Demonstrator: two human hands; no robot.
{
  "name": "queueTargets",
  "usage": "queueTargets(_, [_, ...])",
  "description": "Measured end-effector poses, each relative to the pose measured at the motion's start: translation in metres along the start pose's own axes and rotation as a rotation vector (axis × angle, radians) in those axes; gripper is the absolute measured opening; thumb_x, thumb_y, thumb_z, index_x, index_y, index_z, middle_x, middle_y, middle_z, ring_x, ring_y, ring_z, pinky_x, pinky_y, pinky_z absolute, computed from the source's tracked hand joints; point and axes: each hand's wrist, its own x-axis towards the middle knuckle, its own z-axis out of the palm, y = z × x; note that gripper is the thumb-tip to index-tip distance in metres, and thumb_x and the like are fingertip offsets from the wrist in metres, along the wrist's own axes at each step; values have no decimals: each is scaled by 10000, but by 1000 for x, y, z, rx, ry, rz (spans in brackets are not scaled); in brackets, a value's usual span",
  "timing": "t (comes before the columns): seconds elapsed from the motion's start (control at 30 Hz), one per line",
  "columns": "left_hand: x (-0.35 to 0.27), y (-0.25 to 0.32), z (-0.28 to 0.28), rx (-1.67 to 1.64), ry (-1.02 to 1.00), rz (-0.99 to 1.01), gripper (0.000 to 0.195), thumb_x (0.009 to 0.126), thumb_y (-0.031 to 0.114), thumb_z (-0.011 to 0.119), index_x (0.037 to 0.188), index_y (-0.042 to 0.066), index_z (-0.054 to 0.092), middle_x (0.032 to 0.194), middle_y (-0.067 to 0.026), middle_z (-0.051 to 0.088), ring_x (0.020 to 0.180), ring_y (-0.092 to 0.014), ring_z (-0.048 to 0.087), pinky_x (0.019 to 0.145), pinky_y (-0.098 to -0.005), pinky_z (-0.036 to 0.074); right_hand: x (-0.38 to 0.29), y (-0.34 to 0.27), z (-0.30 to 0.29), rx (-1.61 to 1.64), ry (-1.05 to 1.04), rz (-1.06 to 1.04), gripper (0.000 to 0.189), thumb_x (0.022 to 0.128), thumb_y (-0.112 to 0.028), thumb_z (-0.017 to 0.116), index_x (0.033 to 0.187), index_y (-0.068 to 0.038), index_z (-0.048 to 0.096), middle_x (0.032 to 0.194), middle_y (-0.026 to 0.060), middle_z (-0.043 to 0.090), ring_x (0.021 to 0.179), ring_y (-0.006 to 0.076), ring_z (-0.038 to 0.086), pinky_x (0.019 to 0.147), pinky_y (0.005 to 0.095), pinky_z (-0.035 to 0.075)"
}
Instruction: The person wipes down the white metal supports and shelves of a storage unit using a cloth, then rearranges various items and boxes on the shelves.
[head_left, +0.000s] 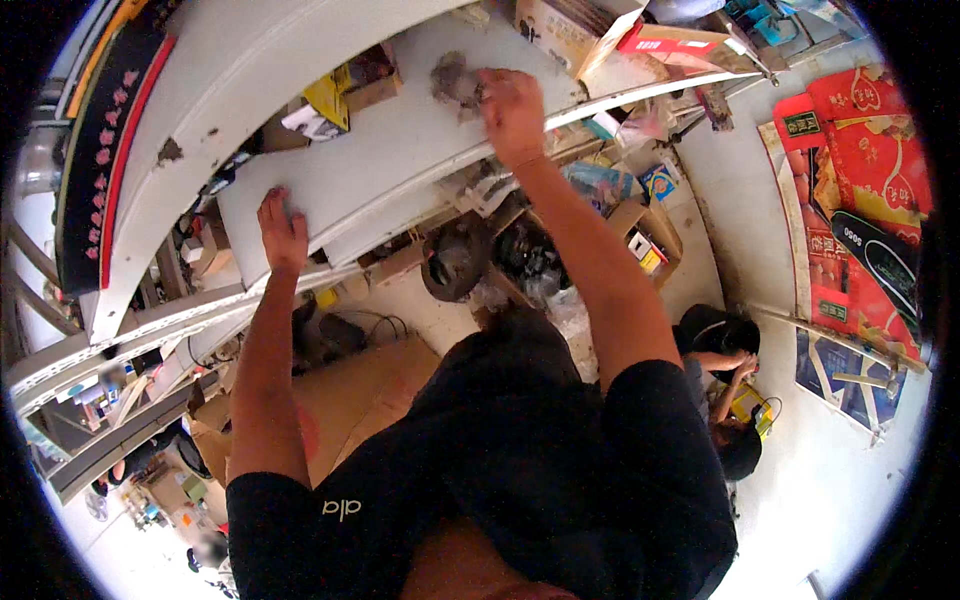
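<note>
A pale shelf board (375, 161) spans the area before me. My right hand (514, 112) is over its right part, fingers curled on a crumpled grey-brown rag (454, 79); the rag is blurred, so its exact kind is unclear. My left hand (283, 232) rests palm down at the board's front left, fingers spread a little, with nothing seen in its grasp. Behind and between the hands, a yellow and white box (322, 112) stands on the board.
Cardboard boxes (562, 34) stand at the board's right end. Below are a dark round ring-shaped object (454, 259), black plastic bags (529, 251) and a large carton (360, 397). Another person (720, 360) crouches at the right. Red printed cartons (862, 150) cover the right wall.
</note>
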Motion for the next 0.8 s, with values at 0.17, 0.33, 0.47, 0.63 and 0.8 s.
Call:
queueTargets(0.17, [-11, -3, 1, 4, -19, -8, 430, 821, 140, 521, 1240, 53, 489, 1311, -179, 486, 1216, -390, 425, 1051, -465, 338, -27, 50, -38, -421, -158, 64, 398, 853, -177, 534, 1232, -56, 556, 1137, 161, 596, 1096, 356, 525, 950, 470, 413])
queueTargets(0.33, [-2, -1, 1, 16, 37, 102, 402, 812, 138, 538, 1205, 61, 507, 1237, -155, 540, 1157, -370, 473, 995, -461, 371, -48, 65, -46, -388, -54, -143, 471, 910, -148, 539, 1329, 36, 427, 1342, 246, 419, 1278, 422, 370, 1078, 505, 313])
queueTargets(0.47, [-6, 2, 1, 18, 60, 63, 395, 806, 128, 539, 1195, 65, 511, 1210, -152, 559, 1127, -370, 495, 972, -463, 388, -47, 73, -43, -395, -80, -167, 476, 915, -166, 529, 1338, 26, 425, 1357, 252, 410, 1283, 421, 368, 1082, 507, 305])
queueTargets(0.63, [-4, -8, 9, 79, 66, 91, 395, 808, 147, 524, 1193, 60, 510, 1204, -156, 561, 1123, -368, 501, 988, -469, 381, -47, 81, -37, -431, -130, -112, 504, 893, -193, 543, 1335, 25, 434, 1353, 238, 431, 1278, 416, 380, 1083, 504, 300])
queueTargets(0.8, [-6, -9, 8, 56, 75, 107, 399, 806, 155, 519, 1193, 57, 511, 1197, -168, 561, 1119, -368, 503, 980, -470, 387, -49, 86, -33, -414, -82, -148, 500, 899, -211, 519, 1336, 19, 443, 1368, 232, 431, 1294, 407, 372, 1091, 495, 295])
